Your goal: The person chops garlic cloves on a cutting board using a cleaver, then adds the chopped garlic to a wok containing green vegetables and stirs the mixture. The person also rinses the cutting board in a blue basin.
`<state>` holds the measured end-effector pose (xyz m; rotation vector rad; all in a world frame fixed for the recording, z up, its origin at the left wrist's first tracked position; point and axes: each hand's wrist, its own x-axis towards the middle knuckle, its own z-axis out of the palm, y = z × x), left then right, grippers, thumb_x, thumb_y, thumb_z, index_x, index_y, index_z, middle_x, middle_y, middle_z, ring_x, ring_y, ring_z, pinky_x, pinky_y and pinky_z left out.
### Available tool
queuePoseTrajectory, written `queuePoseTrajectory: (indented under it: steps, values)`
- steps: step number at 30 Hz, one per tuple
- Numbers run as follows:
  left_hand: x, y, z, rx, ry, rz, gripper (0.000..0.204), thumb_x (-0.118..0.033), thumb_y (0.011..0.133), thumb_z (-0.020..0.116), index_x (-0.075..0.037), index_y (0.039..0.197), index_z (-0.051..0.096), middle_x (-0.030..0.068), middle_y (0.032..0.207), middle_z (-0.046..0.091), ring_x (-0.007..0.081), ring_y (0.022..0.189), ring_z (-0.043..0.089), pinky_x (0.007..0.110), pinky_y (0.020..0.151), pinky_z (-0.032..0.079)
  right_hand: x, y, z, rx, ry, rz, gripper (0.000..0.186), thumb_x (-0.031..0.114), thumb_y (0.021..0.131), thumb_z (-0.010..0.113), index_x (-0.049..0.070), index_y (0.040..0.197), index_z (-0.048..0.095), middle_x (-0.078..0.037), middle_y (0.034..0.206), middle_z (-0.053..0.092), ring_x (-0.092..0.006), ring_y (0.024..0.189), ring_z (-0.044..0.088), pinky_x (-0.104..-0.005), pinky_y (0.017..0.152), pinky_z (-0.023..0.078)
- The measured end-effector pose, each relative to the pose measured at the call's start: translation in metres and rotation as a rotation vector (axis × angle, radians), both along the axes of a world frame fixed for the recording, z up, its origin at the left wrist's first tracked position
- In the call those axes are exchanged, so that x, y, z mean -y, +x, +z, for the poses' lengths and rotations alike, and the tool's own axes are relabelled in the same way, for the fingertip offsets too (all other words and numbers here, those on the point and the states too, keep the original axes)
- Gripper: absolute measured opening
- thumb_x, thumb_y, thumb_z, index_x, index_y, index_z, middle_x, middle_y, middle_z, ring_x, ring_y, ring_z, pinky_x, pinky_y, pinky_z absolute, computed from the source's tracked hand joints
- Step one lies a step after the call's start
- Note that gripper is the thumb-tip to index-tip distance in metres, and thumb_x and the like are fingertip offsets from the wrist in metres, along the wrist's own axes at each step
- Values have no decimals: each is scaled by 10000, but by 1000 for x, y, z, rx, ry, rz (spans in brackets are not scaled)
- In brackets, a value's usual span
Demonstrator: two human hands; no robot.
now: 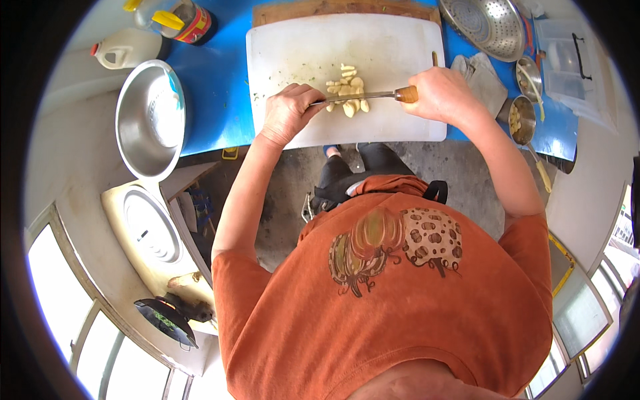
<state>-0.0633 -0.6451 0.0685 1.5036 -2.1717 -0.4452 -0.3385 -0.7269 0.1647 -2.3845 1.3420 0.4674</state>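
A kitchen knife (373, 95) with a wooden handle lies crosswise over a small pile of peeled garlic cloves (345, 85). My right hand (441, 95) is closed round the handle. At the other end, my left hand (288, 112) has its curled fingers on the tip of the blade; the thumb side is partly hidden. Cloves show on both the far and near sides of the blade. Under them is a white cutting board (293, 43), with small green bits scattered on its left half.
On the blue table (217, 100), a large steel basin (127, 127) stands left, near a white jug (127, 48) and a yellow-capped jar (193, 23). At right are a steel colander (487, 30), a grey cloth (481, 83) and a long-handled pot (527, 123) with pale pieces inside.
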Motion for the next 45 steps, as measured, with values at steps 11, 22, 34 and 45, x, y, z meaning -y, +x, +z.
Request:
queuePoseTrajectory:
  steps: [11, 22, 34, 45]
  values:
    - [-8, -18, -7, 4, -135, 39, 135, -233, 713, 723, -158, 731, 612, -25, 718, 575, 164, 728, 603, 308, 611, 509, 10, -17, -20, 62, -71, 35, 315, 420, 692, 669, 111, 743, 702, -135, 674, 661, -331, 673, 654, -410, 643, 528]
    - [-2, -23, -13, 2, -162, 156, 181, -288, 786, 704, -146, 701, 631, -7, 671, 578, 186, 672, 605, 323, 561, 498, 44, -3, -16, 8, -158, 162, 318, 414, 672, 652, 122, 778, 720, -129, 702, 671, -316, 688, 657, -405, 645, 529]
    - [-2, -4, -4, 30, -29, -69, 157, -243, 709, 716, -176, 840, 660, -42, 816, 632, 154, 788, 620, 302, 632, 520, -33, -14, -21, -8, 50, -157, 329, 384, 728, 664, 58, 765, 692, -171, 730, 670, -355, 711, 659, -414, 656, 539]
    - [6, -28, -8, 143, -40, 19, 115, -261, 732, 714, -186, 798, 658, -34, 739, 600, 165, 760, 612, 321, 634, 514, 9, -35, -49, 90, 27, -57, 297, 372, 720, 680, 77, 750, 691, -160, 716, 658, -344, 695, 643, -413, 635, 517]
